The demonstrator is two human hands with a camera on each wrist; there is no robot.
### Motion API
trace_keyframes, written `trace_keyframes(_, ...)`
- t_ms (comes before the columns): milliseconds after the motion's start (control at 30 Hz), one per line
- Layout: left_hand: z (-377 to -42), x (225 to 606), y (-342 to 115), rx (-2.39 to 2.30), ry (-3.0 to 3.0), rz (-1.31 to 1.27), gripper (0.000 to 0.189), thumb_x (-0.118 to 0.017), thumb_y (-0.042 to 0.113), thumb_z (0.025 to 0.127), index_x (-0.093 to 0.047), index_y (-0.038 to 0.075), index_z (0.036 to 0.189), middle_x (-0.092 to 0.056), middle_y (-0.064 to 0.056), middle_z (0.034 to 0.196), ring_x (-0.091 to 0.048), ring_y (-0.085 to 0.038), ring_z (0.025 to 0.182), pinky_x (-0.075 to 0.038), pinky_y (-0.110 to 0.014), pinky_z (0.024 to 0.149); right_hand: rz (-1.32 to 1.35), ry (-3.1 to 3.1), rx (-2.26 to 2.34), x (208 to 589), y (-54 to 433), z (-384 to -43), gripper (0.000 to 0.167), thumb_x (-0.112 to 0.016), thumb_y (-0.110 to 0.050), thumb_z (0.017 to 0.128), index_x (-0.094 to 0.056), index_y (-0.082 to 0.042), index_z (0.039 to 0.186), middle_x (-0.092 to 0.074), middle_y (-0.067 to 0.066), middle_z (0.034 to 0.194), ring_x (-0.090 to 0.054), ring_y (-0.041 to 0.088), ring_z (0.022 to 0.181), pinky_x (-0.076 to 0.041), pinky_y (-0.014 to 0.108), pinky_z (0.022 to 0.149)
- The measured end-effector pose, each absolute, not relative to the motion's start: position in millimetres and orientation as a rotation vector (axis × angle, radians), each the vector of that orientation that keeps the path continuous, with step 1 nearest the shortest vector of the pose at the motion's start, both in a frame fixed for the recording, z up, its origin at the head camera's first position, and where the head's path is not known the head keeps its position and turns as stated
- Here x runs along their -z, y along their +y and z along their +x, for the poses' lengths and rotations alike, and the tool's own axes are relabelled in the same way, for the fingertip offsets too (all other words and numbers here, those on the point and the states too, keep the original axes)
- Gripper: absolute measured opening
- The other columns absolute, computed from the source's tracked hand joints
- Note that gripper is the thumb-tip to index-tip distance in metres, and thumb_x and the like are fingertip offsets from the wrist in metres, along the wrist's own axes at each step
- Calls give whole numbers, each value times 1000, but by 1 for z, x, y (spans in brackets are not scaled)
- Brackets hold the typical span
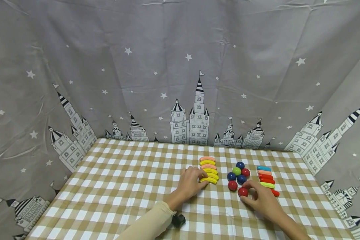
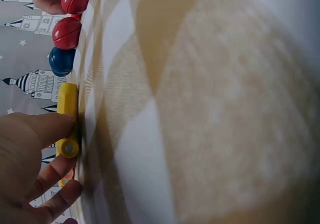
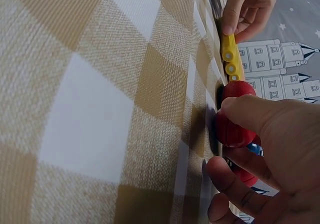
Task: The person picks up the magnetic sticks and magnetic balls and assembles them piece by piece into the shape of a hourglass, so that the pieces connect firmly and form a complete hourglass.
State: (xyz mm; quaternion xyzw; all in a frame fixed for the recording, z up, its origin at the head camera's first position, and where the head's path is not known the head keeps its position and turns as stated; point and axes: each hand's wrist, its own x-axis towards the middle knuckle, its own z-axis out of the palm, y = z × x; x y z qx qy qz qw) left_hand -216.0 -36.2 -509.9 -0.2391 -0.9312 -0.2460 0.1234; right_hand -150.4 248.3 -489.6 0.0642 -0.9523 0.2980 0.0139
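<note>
Left of the balls, my left hand (image 1: pixel 190 181) pinches the nearest yellow curved rod (image 1: pixel 209 180) of a column of yellow and pink curved rods lying flat. In the left wrist view the thumb presses that yellow rod (image 2: pixel 67 99), and a grey disc shows in its end. My right hand (image 1: pixel 264 200) holds a red ball (image 1: pixel 243 191) between thumb and fingers, low over the cloth. This red ball (image 3: pixel 231 130) has a seam visible in the right wrist view. A second red ball (image 1: pixel 232 185) sits just left of it.
Beyond the held ball is a cluster of blue, red and green balls, among them a green ball (image 1: pixel 236 171). Short straight rods, including a blue rod (image 1: pixel 264 168), form a column at the right. A checkered cloth (image 1: pixel 108 186) covers the table, with a grey castle-print curtain (image 1: pixel 144 73) behind.
</note>
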Motion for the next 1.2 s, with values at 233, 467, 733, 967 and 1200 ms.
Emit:
trace_keyframes(233,-214,501,-42,721,-2767,-810,17,-86,24,84,-80,19,98,-65,6,78,-51,-7,71,-30,-27,68,263,-2966,-952,488,253,-148,42,-89,-17,80,-68,-14,116,-70,0,105,-52,13,74,-47,23,65)
trace_keyframes(467,-213,492,-35,574,-2803,-1029,24,-83,25,87,-78,17,109,-73,4,99,-64,-11,85,-49,-27,75,315,-2963,-956,486,257,-146,38,-86,-14,83,-71,-14,118,-64,-5,93,-52,11,73,-46,24,65)
trace_keyframes(733,-216,489,-23,474,-2799,-1141,18,-82,17,88,-79,17,106,-75,7,102,-66,-8,83,-50,-23,71,403,-2908,-1005,490,262,-144,35,-85,-6,82,-70,-15,113,-68,-6,98,-58,6,78,-53,24,70)
trace_keyframes(967,-219,486,-21,518,-2847,-1144,18,-80,9,83,-79,16,100,-72,9,91,-58,-6,72,-44,-21,62,389,-2899,-1002,490,262,-143,35,-84,-4,82,-71,-16,112,-69,-5,102,-62,8,83,-56,26,77)
trace_keyframes(1200,-212,483,-33,889,-2857,-1074,17,-79,7,83,-75,14,98,-64,8,81,-53,-6,72,-42,-21,67,405,-2875,-1075,488,262,-140,35,-84,-3,83,-70,-15,113,-70,-4,105,-63,5,83,-57,25,76)
